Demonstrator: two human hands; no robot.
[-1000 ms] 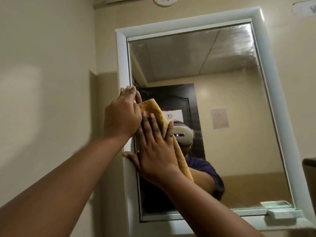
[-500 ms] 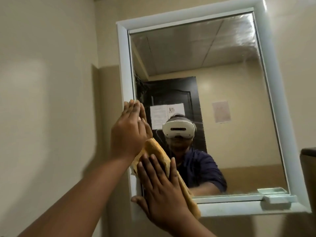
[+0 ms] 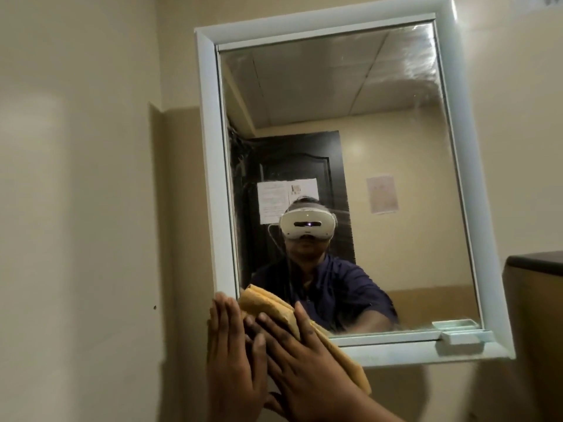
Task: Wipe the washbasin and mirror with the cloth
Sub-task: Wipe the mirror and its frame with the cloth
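Observation:
A wall mirror [image 3: 380, 141] in a white frame [image 3: 210, 166] fills the upper middle of the view. A folded orange-yellow cloth [image 3: 268, 306] lies flat against the mirror's lower left corner and hangs down past the bottom frame. My right hand [image 3: 301, 367] presses flat on the cloth with fingers spread. My left hand [image 3: 231, 354] lies flat beside it on the frame's lower left corner, fingers touching the cloth's edge. The glass shows streaks along its left and upper right parts. The washbasin is out of view.
A small white ledge piece [image 3: 460, 336] sits at the mirror's lower right. A dark-topped cabinet [image 3: 536, 266] juts in at the right edge. Beige wall [image 3: 76, 208] surrounds the mirror, with a corner step at left.
Both hands slid the cloth straight down the mirror's left side, from mid-height to the lower left corner. The view tilted so more of the mirror shows.

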